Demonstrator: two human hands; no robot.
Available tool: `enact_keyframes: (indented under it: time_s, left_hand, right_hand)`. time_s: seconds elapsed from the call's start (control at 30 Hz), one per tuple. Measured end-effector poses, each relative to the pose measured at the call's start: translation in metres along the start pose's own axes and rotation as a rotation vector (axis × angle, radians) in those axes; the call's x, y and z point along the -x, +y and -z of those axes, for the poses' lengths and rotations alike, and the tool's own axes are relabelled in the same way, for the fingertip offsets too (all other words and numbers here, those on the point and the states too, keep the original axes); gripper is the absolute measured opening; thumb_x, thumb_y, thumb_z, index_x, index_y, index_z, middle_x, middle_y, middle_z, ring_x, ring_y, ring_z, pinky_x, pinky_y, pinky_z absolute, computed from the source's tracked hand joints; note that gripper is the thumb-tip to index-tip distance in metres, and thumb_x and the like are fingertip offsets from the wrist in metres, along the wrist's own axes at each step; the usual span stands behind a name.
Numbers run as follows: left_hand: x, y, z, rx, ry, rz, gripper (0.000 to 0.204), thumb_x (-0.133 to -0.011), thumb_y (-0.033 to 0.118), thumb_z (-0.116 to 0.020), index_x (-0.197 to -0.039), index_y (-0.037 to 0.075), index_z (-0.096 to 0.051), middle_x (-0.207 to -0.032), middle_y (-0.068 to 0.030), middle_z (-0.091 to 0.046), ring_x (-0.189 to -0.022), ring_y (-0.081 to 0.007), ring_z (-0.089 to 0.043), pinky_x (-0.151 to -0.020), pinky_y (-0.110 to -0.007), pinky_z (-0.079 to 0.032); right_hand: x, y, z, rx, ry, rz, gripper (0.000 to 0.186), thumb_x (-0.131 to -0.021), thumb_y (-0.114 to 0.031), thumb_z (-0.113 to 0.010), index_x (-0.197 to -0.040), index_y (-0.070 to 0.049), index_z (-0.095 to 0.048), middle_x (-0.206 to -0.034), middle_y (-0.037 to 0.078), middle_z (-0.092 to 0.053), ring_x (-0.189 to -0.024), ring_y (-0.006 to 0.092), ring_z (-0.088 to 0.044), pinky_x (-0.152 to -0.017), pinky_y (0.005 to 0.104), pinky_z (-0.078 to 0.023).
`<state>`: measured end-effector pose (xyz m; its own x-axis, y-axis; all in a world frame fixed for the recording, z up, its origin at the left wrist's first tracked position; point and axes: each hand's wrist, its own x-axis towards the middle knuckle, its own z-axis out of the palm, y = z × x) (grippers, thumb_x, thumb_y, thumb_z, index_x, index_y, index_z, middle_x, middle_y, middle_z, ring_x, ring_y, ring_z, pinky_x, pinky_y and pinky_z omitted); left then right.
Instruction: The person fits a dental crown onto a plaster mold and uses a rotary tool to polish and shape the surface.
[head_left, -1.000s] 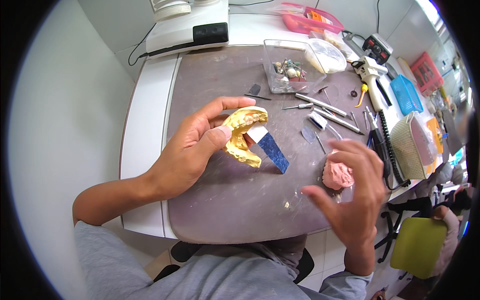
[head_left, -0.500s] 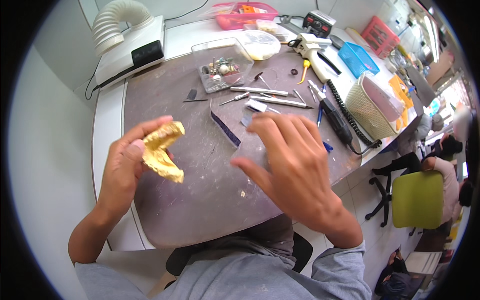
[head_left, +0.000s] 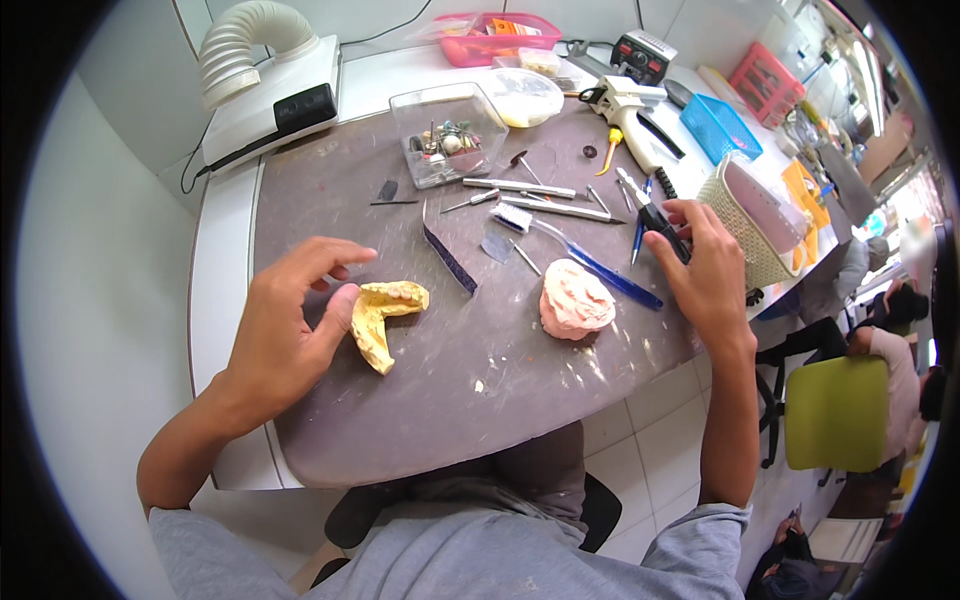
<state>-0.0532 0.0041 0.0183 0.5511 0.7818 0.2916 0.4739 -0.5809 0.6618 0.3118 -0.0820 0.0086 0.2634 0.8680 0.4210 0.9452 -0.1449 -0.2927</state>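
The left hand (head_left: 290, 325) lies open on the grey mat (head_left: 420, 420), fingers spread, its thumb touching the yellow dental cast (head_left: 385, 315) that rests just left of the mat's middle; the hand is not closed on it. The cast sits flat but well toward the near-left part of the mat, so a careless sweep of that hand could, I judge, push it toward the near edge and chip its thin arch. To the right of the cast, apart from it, sits a pink lump (head_left: 575, 298), with a blue-handled brush (head_left: 575, 250) just behind it. Further right, the right hand (head_left: 705, 270) curls over a black tool (head_left: 665, 230) at the mat's right edge; whether it actually grips it I cannot tell. A loose hold there could drop the tool off that edge, which lies close. Behind the cast lies a dark blue strip (head_left: 448, 258), then a row of slim metal instruments (head_left: 520, 188) that a reaching sleeve could scatter. Farther back stands a clear plastic box (head_left: 447, 135) of small bits, a white suction unit (head_left: 270, 95) with a ribbed hose at the far left, a pink tray (head_left: 495, 35) at the far side, and a blue basket (head_left: 720, 125) and woven basket (head_left: 750, 215) far right.
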Motion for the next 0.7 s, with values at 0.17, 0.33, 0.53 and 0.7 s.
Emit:
enact_keyframes:
  time_s: [0.17,0.33,0.53,0.7]
  left_hand:
    - [-0.041,0.018,-0.012,-0.088,-0.038,-0.270,0.022,-0.087,-0.002,-0.060,-0.107,0.000,-0.067,-0.096,-0.0131,-0.069,-0.083,-0.0243,-0.065,-0.074,-0.034,-0.050]
    - [-0.120,0.030,-0.049,-0.235,-0.185,-0.462,0.012,-0.085,-0.001,-0.064,-0.096,-0.001,-0.066,-0.092,-0.0158,-0.067,-0.079,-0.0324,-0.066,-0.073,-0.039,-0.051]
    - [-0.153,0.019,-0.091,-0.353,-0.255,-0.443,0.004,-0.083,0.000,-0.063,-0.087,-0.001,-0.065,-0.090,-0.0163,-0.065,-0.086,-0.0357,-0.064,-0.077,-0.044,-0.051]
    - [-0.155,0.027,-0.096,-0.471,-0.287,-0.425,0.003,-0.084,0.001,-0.062,-0.085,0.000,-0.065,-0.091,-0.0153,-0.064,-0.088,-0.0353,-0.064,-0.077,-0.045,-0.050]
  right_hand:
    - [-0.005,0.012,-0.011,0.032,-0.010,0.013,0.031,-0.091,-0.019,-0.066,-0.116,-0.001,-0.063,-0.102,0.018,-0.067,-0.093,0.0351,-0.067,-0.083,0.0431,-0.051]
    - [0.005,0.007,0.005,-0.022,0.222,0.021,0.029,-0.095,-0.015,-0.056,-0.118,0.002,-0.060,-0.102,0.021,-0.067,-0.090,0.0383,-0.066,-0.081,0.0450,-0.051]
    - [0.034,0.015,0.037,-0.261,0.130,-0.113,0.029,-0.092,-0.010,-0.048,-0.116,0.002,-0.057,-0.079,0.010,-0.055,-0.066,0.0162,-0.051,-0.064,0.0313,-0.043]
    - [0.047,0.042,0.041,-0.350,0.091,-0.106,0.029,-0.096,-0.012,-0.046,-0.120,0.002,-0.055,-0.076,0.000,-0.051,-0.059,0.0048,-0.043,-0.053,0.0213,-0.036]
